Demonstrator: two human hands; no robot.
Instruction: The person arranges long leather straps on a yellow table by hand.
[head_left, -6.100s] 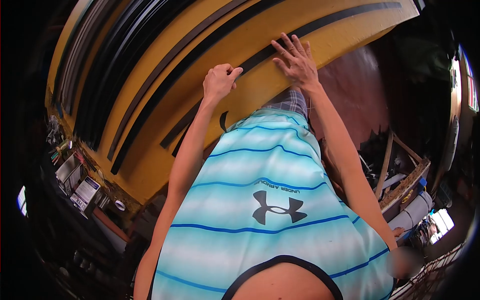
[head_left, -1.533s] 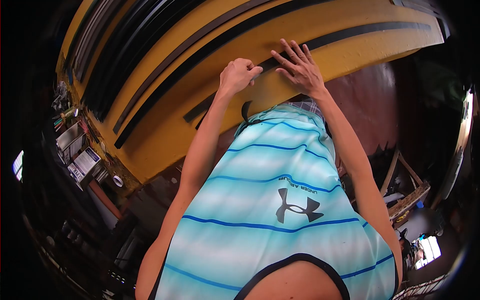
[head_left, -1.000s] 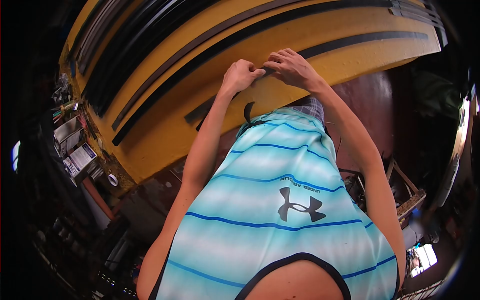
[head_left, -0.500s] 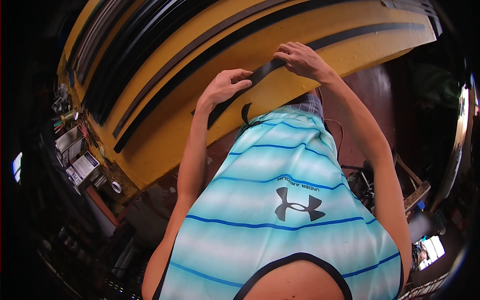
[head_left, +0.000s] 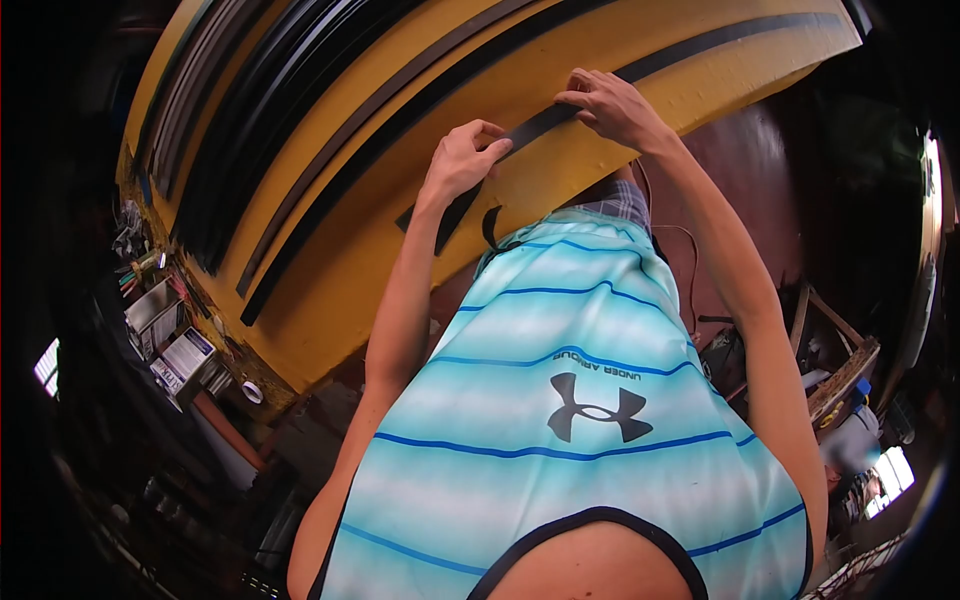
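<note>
A long flat black strip [head_left: 543, 124] runs along the near side of the yellow tabletop [head_left: 345, 285], passing under both my hands. My left hand [head_left: 466, 160] is closed at the strip's nearer part, thumb and fingers pinching its edge. Farther along, my right hand [head_left: 612, 106] pinches the same strip between thumb and fingertips. The strip's short end shows below my left wrist, beside another dark end piece [head_left: 405, 218]. A small curved black piece [head_left: 491, 227] hangs by the table's near edge, close to my shirt.
Behind the strip lie a longer black strip [head_left: 330, 205], a brown strip [head_left: 300, 190] and a bundle of black strips [head_left: 235, 160]. Boxes and papers [head_left: 182, 360] stand left of the table, with a white roll [head_left: 252, 392] nearby. A wooden frame [head_left: 845, 380] sits at the right.
Both hands have shifted slightly up in the view along the strip. The strip now lies flatter between them, and the whole view has tilted a little.
</note>
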